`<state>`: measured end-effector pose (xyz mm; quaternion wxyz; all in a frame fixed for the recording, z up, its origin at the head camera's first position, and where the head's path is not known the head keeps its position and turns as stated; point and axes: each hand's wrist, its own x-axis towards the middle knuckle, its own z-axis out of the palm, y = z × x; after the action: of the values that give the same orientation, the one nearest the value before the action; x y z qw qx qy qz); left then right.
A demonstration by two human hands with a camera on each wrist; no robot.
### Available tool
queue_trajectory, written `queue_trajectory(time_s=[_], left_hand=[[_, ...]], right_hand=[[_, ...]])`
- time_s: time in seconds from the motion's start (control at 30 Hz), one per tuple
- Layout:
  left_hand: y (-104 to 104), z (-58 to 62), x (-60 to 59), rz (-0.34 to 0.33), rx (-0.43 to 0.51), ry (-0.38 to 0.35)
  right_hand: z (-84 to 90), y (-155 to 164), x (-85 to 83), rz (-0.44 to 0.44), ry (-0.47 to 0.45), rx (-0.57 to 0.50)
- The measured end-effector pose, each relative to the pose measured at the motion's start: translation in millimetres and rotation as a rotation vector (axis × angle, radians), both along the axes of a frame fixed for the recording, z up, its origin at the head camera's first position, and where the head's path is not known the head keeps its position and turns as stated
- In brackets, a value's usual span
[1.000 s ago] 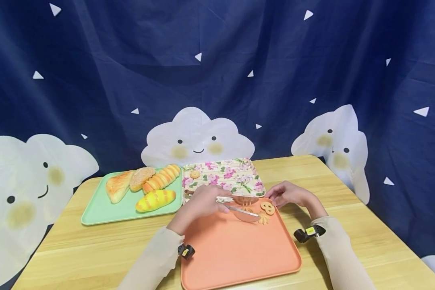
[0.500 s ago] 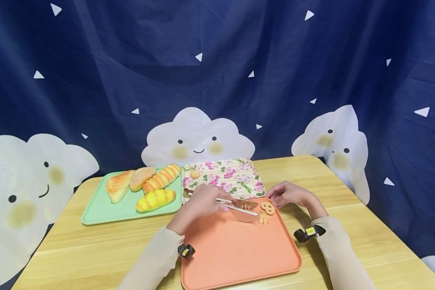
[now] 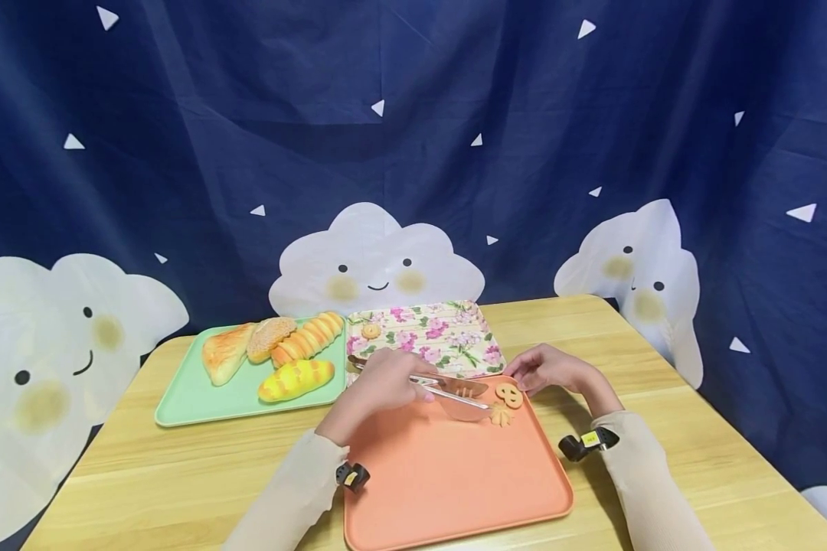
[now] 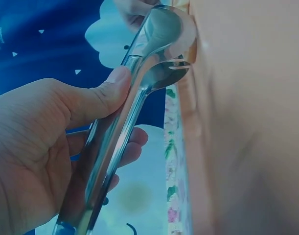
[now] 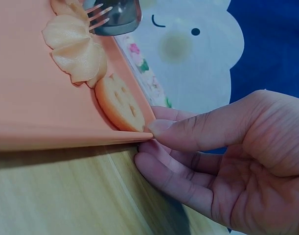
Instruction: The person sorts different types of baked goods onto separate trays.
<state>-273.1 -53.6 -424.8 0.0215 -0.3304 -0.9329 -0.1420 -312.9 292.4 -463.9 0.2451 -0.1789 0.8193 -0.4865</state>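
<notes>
So from where I'm standing, the left hand (image 3: 379, 386) is wrapped round a pair of metal tongs (image 3: 448, 389), thumb pressed on top, and the tongs' long axis runs from that hand out to the right, across the far edge of the orange tray (image 3: 448, 474). The scoop ends sit just short of the two little cookies parked in the tray's far right corner: a flower-shaped cookie (image 3: 500, 414) right off the tips, and a round smiley cookie (image 3: 508, 395) tucked against the rim just beyond it. That makes the left hand with the tongs the one lined up on them. The right hand (image 3: 547, 371) is nearer to the smiley one but it's busy, fingers and thumb pinching that far right corner of the tray. Behind the tray there's a floral tray (image 3: 423, 337) with one more small cookie (image 3: 370, 330) on it, and a green tray (image 3: 200, 394) of bread rolls (image 3: 296, 379) toward the tabletop's far left. No brand names or readable writing anywhere that I can make out, just smiley clouds on the backdrop (image 3: 375, 264)
</notes>
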Motion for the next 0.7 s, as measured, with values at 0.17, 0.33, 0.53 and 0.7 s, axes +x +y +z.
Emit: queue_trajectory(time_s=[0.17,0.33,0.53,0.7], left_hand=[[-5.4,6.3,-0.4,0.032,0.026,0.029],[-11.4,11.1,-1.4,0.068,0.107,0.066],[-12.4,9.1,-3.4,0.059,0.090,0.058],[-8.4,3.2,-4.4,0.030,0.044,0.016]], right_hand=[[0.6,-0.4,0.7,0.002,0.001,0.001],[1.5,-0.9,0.7,0.002,0.000,0.009],[1.4,-0.9,0.4,0.001,-0.001,0.005],[2.4,-0.9,0.9,0.001,-0.010,0.002]])
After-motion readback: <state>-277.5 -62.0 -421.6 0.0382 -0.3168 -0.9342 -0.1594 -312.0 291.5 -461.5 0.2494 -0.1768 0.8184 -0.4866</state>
